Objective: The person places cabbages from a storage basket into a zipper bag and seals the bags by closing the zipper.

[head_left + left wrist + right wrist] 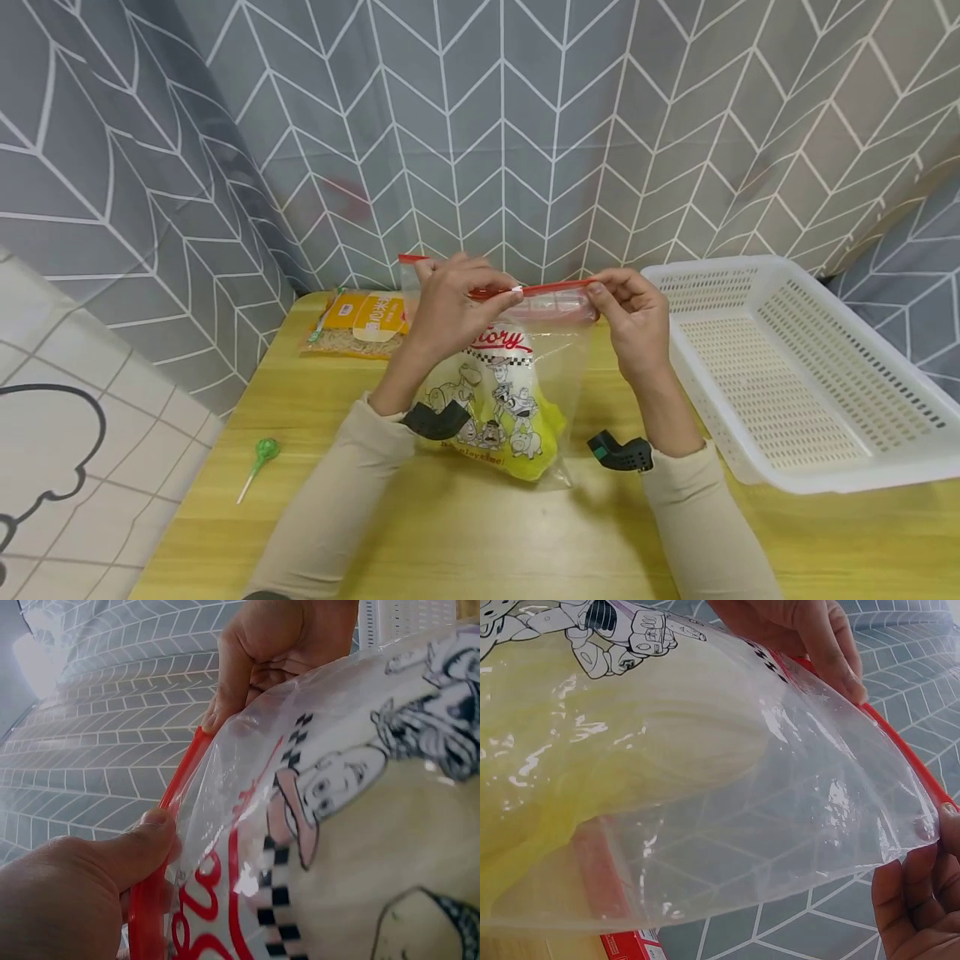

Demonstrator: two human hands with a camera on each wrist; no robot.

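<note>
A clear, cartoon-printed plastic zip bag [501, 392] with a red seal strip and something yellow inside is held upright over a pale wooden table [465, 533], beside a white perforated plastic basket [810, 375]. Its strip is pinched by the left hand [450, 304] and right hand [633, 321], fingers curled. The film is judged light, limp and slippery, best gripped at the stiffer strip.

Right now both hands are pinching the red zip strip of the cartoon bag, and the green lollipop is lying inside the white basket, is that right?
Not quite. Both the left hand and the right hand do pinch the red zip strip of the cartoon bag, but the green lollipop lies on the wooden table, at its left side, far from the white basket. The head view shows it.
</note>
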